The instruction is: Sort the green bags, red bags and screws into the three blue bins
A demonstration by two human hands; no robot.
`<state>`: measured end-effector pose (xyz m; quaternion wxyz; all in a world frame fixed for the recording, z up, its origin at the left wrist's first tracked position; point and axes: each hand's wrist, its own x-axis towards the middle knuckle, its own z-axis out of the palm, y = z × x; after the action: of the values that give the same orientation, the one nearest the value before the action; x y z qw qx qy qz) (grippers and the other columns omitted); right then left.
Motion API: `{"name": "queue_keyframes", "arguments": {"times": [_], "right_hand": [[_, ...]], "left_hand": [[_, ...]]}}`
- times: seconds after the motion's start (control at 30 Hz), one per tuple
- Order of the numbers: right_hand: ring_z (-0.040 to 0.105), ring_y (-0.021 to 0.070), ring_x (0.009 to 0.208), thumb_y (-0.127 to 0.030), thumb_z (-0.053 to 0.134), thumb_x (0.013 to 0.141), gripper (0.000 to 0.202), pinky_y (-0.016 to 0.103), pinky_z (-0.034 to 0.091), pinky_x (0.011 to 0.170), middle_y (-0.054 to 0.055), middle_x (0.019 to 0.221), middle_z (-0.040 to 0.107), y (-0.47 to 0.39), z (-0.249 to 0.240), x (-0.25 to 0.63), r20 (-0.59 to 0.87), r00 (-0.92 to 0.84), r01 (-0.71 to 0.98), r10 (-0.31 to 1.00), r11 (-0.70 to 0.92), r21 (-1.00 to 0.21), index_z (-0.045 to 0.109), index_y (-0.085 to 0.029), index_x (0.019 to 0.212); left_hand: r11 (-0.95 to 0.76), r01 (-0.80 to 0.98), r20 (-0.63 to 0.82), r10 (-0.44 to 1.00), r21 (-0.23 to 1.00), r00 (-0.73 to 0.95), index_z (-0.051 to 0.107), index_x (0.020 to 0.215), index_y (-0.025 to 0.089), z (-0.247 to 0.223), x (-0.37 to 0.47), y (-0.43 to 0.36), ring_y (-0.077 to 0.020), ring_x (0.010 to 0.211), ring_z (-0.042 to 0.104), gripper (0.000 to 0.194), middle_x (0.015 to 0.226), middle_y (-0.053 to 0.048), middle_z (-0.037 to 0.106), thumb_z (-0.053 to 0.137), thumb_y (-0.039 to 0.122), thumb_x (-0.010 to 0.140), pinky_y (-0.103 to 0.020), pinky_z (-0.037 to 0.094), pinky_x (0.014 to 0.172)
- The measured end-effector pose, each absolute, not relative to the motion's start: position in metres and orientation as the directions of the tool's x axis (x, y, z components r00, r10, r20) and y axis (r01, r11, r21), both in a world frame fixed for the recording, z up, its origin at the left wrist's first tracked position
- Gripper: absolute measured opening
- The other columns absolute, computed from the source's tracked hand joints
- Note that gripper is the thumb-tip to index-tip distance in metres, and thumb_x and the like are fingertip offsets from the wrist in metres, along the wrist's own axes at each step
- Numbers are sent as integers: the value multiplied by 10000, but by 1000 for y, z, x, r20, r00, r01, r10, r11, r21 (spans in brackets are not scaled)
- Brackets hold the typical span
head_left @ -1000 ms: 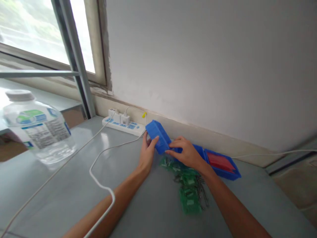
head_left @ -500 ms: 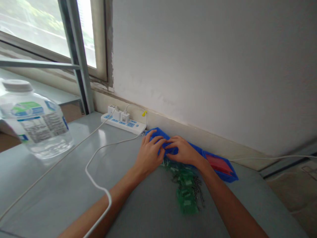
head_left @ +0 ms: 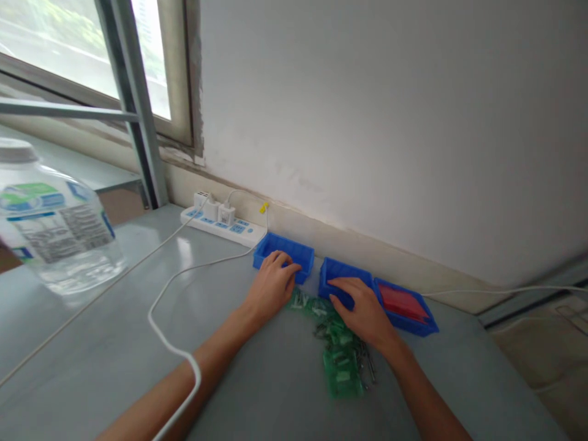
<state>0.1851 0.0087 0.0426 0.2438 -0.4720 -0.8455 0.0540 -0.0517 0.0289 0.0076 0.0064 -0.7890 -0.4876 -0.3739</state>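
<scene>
Left hand [head_left: 272, 285] lies palm down on the near wall of the left blue bin [head_left: 283, 252], fingers curled over its rim; grip not closed around it, fingers loosely spread. Right hand [head_left: 362, 307] rests likewise on the near wall of the middle blue bin [head_left: 340, 272], fingertips on the front edge. Whether either hand actually pinches the plastic cannot be told from this angle.

Both bins sit flat on the grey table [head_left: 114, 331], open side up, close to the base of the wall. Long axis of each runs roughly parallel to the wall, left to right. A narrow gap separates the two. A third blue bin [head_left: 407, 307], holding something red, touches the right side of the middle one, so the row of three follows the wall line.

Green circuit boards [head_left: 342, 361] and small dark metal pins [head_left: 367, 361] lie in a loose heap just in front of the bins, between the forearms.

White power strip [head_left: 224, 222] is just left of the left bin. White cable [head_left: 172, 294] loops over the left forearm. Large water bottle [head_left: 50, 226] stands at far left.
</scene>
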Motion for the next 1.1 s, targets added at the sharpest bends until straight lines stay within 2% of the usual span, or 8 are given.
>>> {"name": "queue_keyframes", "arguments": {"times": [0.1,0.2,0.37,0.47,0.6,0.87,0.97,1.1], "right_hand": [[640,267,1104,-190,570,947,213,446,508,1019,124,1107,742,-3,51,161,405,-508,748,760,623,-230,736,-166,1077],[609,311,1170,-284,618,954,284,487,502,1017,151,1228,703,-13,52,137,253,-661,702,706,702,-122,690,-156,1197],[639,331,1103,-328,641,946,286,508,534,947,143,1193,710,-30,42,127,107,-669,732,735,677,-77,686,-166,1177],[653,285,1070,-321,648,946,203,452,527,964,84,1108,741,-43,41,136,167,-667,701,727,687,-191,708,-202,1099],[661,223,1076,-302,628,960,167,379,493,1008,46,1142,746,-44,54,160,402,-578,625,710,702,-341,713,-224,1081],[635,273,1117,-403,640,928,269,496,447,1062,130,1133,732,8,48,314,768,34,811,640,431,-396,717,-193,1078],[569,314,1271,-555,670,861,593,552,415,1091,169,1371,620,12,18,363,637,234,723,735,306,-619,599,-202,1332],[534,312,1338,-549,860,665,1061,512,413,1114,175,1491,510,9,-8,384,352,47,560,935,267,-784,346,-242,1541]], "left_hand": [[-543,747,616,753,384,231,758,1065,180,3,-52,32,-288,1062,554,297,1035,-110,648,520,105,906,-486,492,999],[-561,731,626,743,388,238,756,1077,171,1,-52,33,-291,1079,550,292,1056,-114,646,512,130,921,-508,472,1026],[-581,707,614,744,403,262,759,1075,199,2,-48,28,-294,1098,549,293,1053,-105,649,521,141,915,-483,495,994],[-600,698,625,729,390,278,751,1089,197,3,-42,23,-292,1093,558,287,1067,-105,654,526,153,916,-485,498,987],[-633,692,646,697,347,313,734,1117,174,5,-38,18,-303,1093,571,275,1067,-119,672,527,193,937,-499,513,974],[-769,613,626,572,184,530,707,1196,179,26,0,13,-334,1247,536,305,1200,-136,687,496,217,978,-528,492,1043],[-784,581,532,595,218,602,664,1297,216,25,29,15,-345,1266,541,351,1266,-129,680,506,243,985,-568,484,1050],[-795,543,460,602,271,652,588,1402,245,18,48,18,-350,1336,500,415,1381,-127,623,520,309,998,-591,454,1086]]}}
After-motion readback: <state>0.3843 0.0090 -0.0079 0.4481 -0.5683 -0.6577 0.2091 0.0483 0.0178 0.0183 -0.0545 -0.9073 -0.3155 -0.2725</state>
